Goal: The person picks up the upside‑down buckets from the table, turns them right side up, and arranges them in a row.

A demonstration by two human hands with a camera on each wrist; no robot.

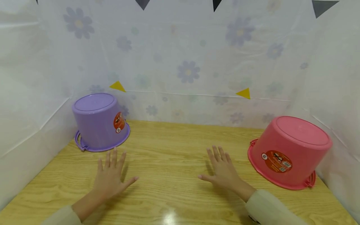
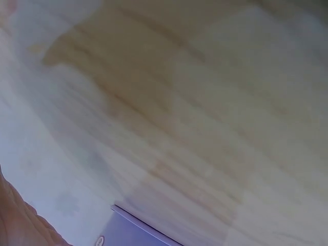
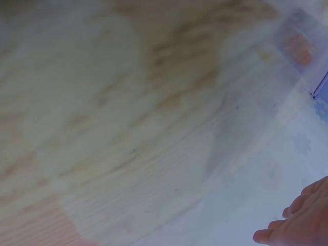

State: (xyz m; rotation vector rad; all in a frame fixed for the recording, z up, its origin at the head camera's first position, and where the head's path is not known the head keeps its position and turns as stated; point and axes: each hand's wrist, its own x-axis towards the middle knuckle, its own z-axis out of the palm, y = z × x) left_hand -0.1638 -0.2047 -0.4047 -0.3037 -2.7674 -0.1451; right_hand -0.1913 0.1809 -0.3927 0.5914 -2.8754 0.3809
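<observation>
Two plastic buckets stand upside down on the wooden table [image 1: 168, 162]. The purple bucket [image 1: 95, 125] is at the back left, its handle down by the rim and a red round label on its side. At the right is a pink bucket [image 1: 298, 150] with a similar label. My left hand [image 1: 109, 179], fingers spread and palm down, is over the table just in front of the purple bucket. Likewise spread, my right hand [image 1: 223, 170] is left of the pink bucket. Neither hand holds anything. Part of the purple bucket's rim [image 2: 143, 228] shows in the left wrist view.
A white sheet with flower prints [image 1: 188, 72] hangs behind the table, and plain white sheets [image 1: 25, 93] close off both sides. Yellow pennants [image 1: 244, 93] on a string hang low across the back; dark pennants [image 1: 323, 7] hang along the top.
</observation>
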